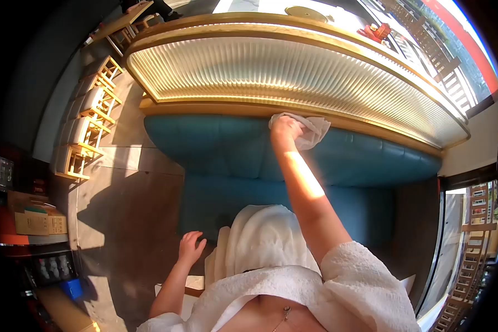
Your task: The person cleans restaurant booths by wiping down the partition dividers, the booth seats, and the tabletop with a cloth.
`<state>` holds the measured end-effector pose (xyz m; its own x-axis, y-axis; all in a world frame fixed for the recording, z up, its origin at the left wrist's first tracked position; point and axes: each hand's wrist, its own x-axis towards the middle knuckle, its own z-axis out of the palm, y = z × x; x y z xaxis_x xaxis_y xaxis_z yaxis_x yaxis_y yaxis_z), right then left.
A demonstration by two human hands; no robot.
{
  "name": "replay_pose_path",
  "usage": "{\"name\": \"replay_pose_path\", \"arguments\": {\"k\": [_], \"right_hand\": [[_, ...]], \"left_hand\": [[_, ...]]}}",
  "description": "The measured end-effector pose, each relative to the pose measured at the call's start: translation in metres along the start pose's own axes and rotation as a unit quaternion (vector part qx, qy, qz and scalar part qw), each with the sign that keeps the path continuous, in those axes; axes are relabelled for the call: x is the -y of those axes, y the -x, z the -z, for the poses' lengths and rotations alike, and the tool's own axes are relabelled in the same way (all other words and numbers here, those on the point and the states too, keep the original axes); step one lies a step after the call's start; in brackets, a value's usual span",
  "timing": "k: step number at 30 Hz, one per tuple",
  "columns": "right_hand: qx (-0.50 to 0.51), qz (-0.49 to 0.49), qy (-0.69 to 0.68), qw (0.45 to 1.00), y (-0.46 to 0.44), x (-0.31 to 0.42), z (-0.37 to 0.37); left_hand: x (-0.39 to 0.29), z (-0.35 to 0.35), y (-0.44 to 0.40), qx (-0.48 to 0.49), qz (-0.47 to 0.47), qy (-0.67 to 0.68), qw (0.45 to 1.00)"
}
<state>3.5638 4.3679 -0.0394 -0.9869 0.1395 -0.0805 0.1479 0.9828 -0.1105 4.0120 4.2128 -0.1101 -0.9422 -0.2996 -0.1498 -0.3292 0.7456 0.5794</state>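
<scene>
My right hand is stretched far forward, its fingers closed on a thin white cloth. The cloth lies against the top edge of the teal bench backrest, just below a wooden ledge. My left hand hangs low on the left beside my white clothing, fingers loosely apart and holding nothing. Below the backrest, the teal seat is partly hidden by my body and right arm.
A ribbed glass partition in a wooden frame rises behind the bench. Several wooden stools line the left wall. A cardboard box sits at the far left. A window is on the right. Beyond the partition, a person's leg shows.
</scene>
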Motion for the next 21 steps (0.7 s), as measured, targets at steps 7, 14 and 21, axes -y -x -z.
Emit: {"name": "replay_pose_path", "arguments": {"k": [7, 14, 21], "right_hand": [[0.163, 0.249, 0.128, 0.946, 0.068, 0.172, -0.003], [-0.124, 0.519, -0.166, 0.83, 0.122, 0.269, -0.013], [-0.319, 0.649, -0.122, 0.68, 0.075, 0.234, -0.007]], "left_hand": [[0.034, -0.009, 0.087, -0.046, 0.181, 0.075, 0.979], [0.01, -0.039, 0.076, -0.043, 0.195, 0.153, 0.968], [0.035, -0.039, 0.081, -0.051, 0.214, 0.135, 0.966]]}}
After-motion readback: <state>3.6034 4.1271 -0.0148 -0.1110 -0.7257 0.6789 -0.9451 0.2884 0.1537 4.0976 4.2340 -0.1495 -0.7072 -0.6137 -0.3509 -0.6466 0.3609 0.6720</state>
